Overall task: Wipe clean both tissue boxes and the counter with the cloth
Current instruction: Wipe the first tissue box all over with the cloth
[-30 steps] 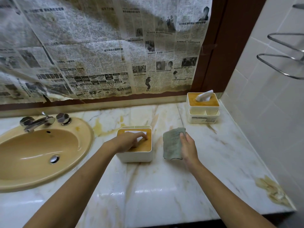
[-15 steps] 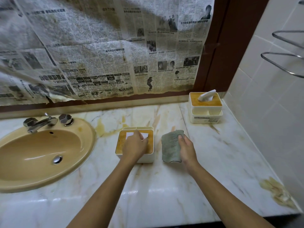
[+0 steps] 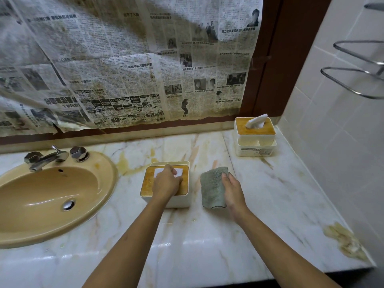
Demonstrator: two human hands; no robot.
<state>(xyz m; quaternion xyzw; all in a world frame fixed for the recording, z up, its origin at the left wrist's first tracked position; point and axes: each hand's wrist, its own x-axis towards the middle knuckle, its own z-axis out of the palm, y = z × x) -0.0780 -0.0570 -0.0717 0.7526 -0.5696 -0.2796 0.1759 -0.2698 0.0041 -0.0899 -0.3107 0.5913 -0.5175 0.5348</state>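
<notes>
your left hand [image 3: 167, 183] rests on the wooden lid of the near tissue box [image 3: 148, 185], which stands on the marble counter [image 3: 207, 246] just right of the sink [image 3: 41, 194]; the fingers lie close together, tips at the white opening. your right hand [image 3: 233, 191] grips the grey-green cloth [image 3: 212, 187], fingers curled round its right edge; the cloth hangs folded just beside the box, and whether its lower edge touches the counter cannot be told. the second tissue box [image 3: 255, 140], a tissue [image 3: 255, 121] standing out of its top, sits well apart in the far right corner by the tiled wall [image 3: 332, 142]. a yellow stain [image 3: 345, 244] marks the counter's near right edge
</notes>
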